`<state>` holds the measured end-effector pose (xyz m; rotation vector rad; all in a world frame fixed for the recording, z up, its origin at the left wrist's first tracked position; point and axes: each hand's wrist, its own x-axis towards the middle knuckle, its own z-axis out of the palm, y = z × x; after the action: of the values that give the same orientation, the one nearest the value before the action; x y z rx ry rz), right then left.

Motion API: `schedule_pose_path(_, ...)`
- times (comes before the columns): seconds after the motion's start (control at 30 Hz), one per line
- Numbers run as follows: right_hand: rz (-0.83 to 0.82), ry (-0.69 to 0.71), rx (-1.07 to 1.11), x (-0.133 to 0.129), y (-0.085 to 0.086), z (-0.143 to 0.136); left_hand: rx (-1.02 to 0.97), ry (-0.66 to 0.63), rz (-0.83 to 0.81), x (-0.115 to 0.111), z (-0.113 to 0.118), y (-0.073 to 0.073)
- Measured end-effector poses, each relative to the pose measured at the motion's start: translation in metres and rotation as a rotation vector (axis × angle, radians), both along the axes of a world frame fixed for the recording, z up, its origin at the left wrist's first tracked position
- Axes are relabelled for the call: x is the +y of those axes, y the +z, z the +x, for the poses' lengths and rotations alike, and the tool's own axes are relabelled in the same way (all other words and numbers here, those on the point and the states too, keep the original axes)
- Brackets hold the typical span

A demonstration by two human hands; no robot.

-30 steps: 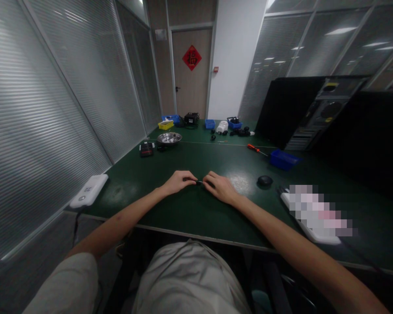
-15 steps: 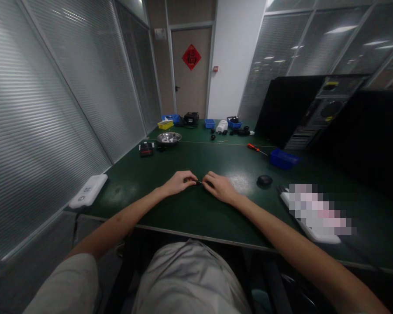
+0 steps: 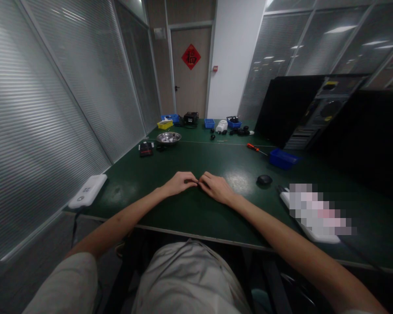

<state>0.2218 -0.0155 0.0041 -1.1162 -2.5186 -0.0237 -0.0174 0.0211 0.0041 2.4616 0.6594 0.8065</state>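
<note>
Over the middle of the green table, my left hand (image 3: pixel 180 183) and my right hand (image 3: pixel 215 187) meet fingertip to fingertip. Both are closed in a pinch around a small dark piece (image 3: pixel 197 182), mostly covered by the fingers, so its kind does not show. A black computer mouse (image 3: pixel 264 180) lies to the right of my right hand. Beyond my left hand are a round metal dish (image 3: pixel 169 138) with small parts in it and a dark flat box (image 3: pixel 146 149).
An orange-handled screwdriver (image 3: pixel 253 147) lies beside a blue bin (image 3: pixel 283 159) at right. Dark computer cases (image 3: pixel 291 109) stand behind it. White devices rest at the left edge (image 3: pixel 87 191) and right (image 3: pixel 311 222). Several small bins and black parts line the far end of the green table (image 3: pixel 196 152).
My right hand has moved slightly left, closing the gap to my left hand. The small dark piece shows less between the fingers now.
</note>
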Motion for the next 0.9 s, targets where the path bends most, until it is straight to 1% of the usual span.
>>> schedule_pose_path(0.17, 0.003, -0.004, 0.021, 0.000, -0.003, 0.003, -0.050, 0.046, 0.002, 0.000, -0.001, -0.001)
schedule_pose_path(0.27, 0.009, -0.010, 0.018, 0.001, -0.005, 0.003, -0.055, 0.123, 0.026, 0.004, -0.004, -0.003)
schedule_pose_path(0.37, 0.015, -0.013, 0.017, 0.002, -0.006, 0.003, -0.007, 0.184, 0.074, 0.011, -0.006, -0.006)
schedule_pose_path(0.5, 0.015, -0.016, 0.021, 0.002, -0.007, 0.003, 0.117, 0.158, 0.124, 0.016, -0.006, -0.009)
schedule_pose_path(0.63, 0.018, -0.012, 0.037, 0.002, -0.007, 0.004, 0.094, 0.164, 0.154, 0.009, -0.005, -0.006)
schedule_pose_path(0.77, 0.020, -0.010, 0.050, 0.003, -0.007, 0.005, 0.101, 0.025, 0.146, 0.001, -0.004, -0.002)
schedule_pose_path(0.8, 0.015, -0.012, 0.051, 0.003, -0.007, 0.005, 0.104, 0.014, 0.145, 0.001, -0.004, -0.002)
schedule_pose_path(0.9, 0.000, -0.022, 0.055, 0.003, -0.007, 0.006, 0.101, 0.070, 0.135, 0.002, -0.005, -0.004)
